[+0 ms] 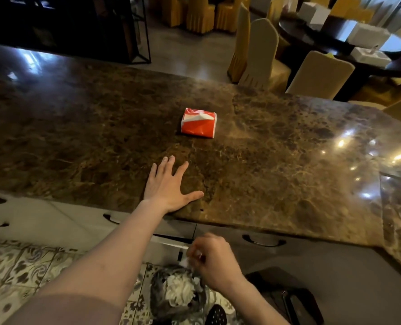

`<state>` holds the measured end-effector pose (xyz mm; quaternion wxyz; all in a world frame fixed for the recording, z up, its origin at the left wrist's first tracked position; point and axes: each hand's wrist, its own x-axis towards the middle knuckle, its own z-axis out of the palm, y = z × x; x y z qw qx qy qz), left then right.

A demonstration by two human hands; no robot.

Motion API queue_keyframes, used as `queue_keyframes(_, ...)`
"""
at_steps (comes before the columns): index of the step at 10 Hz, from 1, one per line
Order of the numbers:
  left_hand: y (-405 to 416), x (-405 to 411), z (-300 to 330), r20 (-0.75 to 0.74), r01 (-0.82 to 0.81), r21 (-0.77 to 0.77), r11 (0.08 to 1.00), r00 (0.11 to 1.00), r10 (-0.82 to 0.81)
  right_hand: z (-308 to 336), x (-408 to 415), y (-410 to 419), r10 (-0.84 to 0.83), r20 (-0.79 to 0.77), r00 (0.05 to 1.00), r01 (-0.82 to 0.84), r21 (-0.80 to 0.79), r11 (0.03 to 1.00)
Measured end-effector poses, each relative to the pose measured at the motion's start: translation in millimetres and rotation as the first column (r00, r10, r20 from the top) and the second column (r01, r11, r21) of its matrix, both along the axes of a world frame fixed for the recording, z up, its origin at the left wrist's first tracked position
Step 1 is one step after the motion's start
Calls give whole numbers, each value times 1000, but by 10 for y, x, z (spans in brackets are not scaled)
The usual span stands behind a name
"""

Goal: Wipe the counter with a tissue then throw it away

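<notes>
— Dim dining hall behind: covered chairs (260, 52) round a dark table (335, 41), glossy floor. Nearer, brown marble bench (288, 148), polished, catching lamp glints at the right.

— On the bench?

— Red tissue pack (199, 123), near the middle, white tissue showing at its torn top. Well apart from both hands.

— Left hand (169, 186)?

— Flat, palm down on the bench near the front edge, fingers (165, 164) spread apart, thumb out to the right. Holding nothing.

— Right hand (213, 261)?

— Below the bench edge, in front of the drawers, fingers curled together and pinched on a small white crumpled tissue (186, 262). Blurred, so only a bit of the tissue visible at the fingertips.

— Beneath it?

— Waste bin (171, 299) lined with a grey bag, on the patterned floor tiles (30, 266), white crumpled paper (179, 289) already inside. Tissue just above the bin's rim, not inside.

— Anything else?

— Curved dark drawer handles (262, 241) under the bench; a dark object at lower right, too unclear to name.
</notes>
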<state>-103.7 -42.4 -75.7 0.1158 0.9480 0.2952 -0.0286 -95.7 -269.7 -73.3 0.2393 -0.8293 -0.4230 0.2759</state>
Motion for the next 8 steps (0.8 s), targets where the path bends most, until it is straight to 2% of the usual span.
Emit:
queue_keyframes(2, -9, 9, 61, -31, -1, -17, 1000, 1000, 1, -415, -188, -73, -19, -41, 999, 11, -176, 984)
queue_keyframes(4, -33, 2, 87, -50, 1, -18, 1000, 999, -2, -623, -259, -114, -37, -55, 998, 26, -184, 983)
queue_keyframes(6, -31, 0, 120, -62, 9, -4, 1000, 998, -9, -733, -276, -117, 62, -57, 996, -71, -191, 979)
queue_keyframes(7, -46, 12, 156, -64, 8, 6, 1000, 998, -8, -535, -161, -145, 66, 31, 997, -57, -220, 974)
queue_keyframes(8, -53, 5, 161, -61, 11, 9, 1000, 998, -11, -264, -34, -189, 3, 142, 990, 6, -63, 998)
